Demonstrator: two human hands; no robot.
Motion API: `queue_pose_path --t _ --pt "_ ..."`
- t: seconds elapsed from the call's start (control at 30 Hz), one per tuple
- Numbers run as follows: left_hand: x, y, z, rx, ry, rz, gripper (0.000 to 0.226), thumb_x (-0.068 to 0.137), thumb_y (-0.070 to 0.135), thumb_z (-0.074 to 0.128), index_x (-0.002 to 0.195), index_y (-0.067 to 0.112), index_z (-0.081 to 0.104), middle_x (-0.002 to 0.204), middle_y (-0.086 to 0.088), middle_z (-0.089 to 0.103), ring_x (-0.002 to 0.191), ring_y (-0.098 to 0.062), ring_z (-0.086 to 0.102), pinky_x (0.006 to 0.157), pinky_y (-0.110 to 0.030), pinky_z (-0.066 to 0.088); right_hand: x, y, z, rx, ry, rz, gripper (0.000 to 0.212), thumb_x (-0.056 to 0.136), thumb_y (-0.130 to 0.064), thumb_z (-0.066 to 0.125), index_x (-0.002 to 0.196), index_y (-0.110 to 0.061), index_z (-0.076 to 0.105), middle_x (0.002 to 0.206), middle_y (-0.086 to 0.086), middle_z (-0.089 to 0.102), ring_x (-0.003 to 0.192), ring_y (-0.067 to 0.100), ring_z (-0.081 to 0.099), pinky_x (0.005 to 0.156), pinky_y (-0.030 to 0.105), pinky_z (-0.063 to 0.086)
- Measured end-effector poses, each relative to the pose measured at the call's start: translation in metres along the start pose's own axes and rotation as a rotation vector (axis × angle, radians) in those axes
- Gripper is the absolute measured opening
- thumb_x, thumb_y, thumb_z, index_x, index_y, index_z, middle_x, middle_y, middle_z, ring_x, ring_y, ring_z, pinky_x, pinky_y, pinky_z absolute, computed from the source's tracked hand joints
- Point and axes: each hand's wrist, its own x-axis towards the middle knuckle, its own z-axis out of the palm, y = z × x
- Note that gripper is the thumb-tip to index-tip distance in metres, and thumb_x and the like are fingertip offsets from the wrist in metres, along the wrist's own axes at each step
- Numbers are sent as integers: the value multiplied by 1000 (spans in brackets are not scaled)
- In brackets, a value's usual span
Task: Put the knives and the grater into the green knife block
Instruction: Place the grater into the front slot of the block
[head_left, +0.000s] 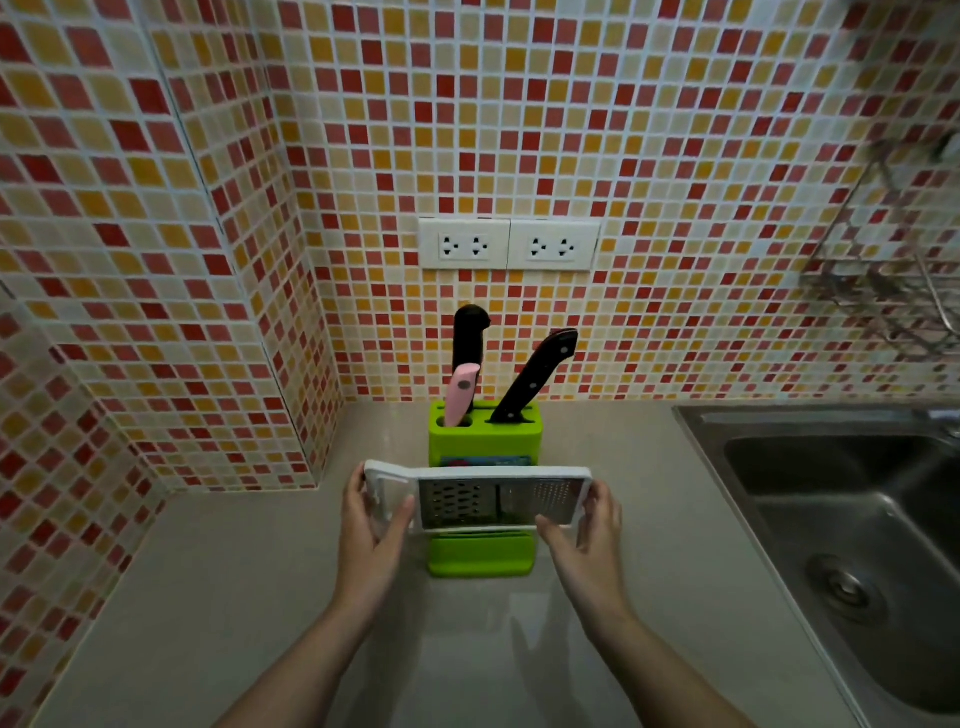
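The green knife block (483, 441) stands on the counter near the tiled corner. Three knives stick out of its top: a pink-handled one (461, 393), a black-handled one (470, 338) behind it, and a riveted black-handled one (535, 376) leaning right. A flat white grater (478, 500) with a metal grating plate lies sideways in front of the block's lower part, above the block's green front ledge (480, 558). My left hand (371, 525) grips its handle end. My right hand (589, 527) grips the opposite end.
A steel sink (852, 525) fills the right side of the counter (208, 597). A wire rack (893, 280) hangs on the wall above it. Two white socket plates (509, 244) sit on the mosaic wall behind the block.
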Motion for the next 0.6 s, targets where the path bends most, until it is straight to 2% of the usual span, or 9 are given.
queue_pose_path --t 0.17,0.27,0.4,0.53,0.6 --pt "3 -15 -1 10 -6 -34 63 87 14 62 140 26 29 139 9 41 127 -9 42 107 -38 38 4 8 3 -42 7 9 70 78 -1 70 137 -4 33 136 12 34 128 26 42 113 47 32" --pt "3 -24 -2 19 -10 -66 64 88 10 60 141 28 29 136 14 40 126 -7 40 104 -34 37 5 13 4 -54 26 24 70 77 1 70 137 -3 34 133 10 35 128 25 41 113 46 32" --pt "0 -30 -3 44 13 -68 68 86 -2 58 142 24 28 136 12 39 126 -8 39 103 -30 35 2 15 5 -65 1 54 74 78 -1 70 140 -5 30 128 2 33 131 25 37 114 45 31" --pt "-2 -31 -4 88 2 -51 71 86 -3 57 143 23 25 137 11 36 128 -7 37 105 -30 33 -1 14 3 -88 -30 79 74 79 -4 70 142 -8 29 140 10 35 134 25 35 114 47 30" --pt "-2 -30 -6 107 -10 -34 71 86 -3 58 144 22 24 139 9 36 129 -8 35 108 -33 32 -2 12 1 -113 -43 77 75 80 -5 69 143 -8 29 142 12 34 135 25 34 116 43 27"
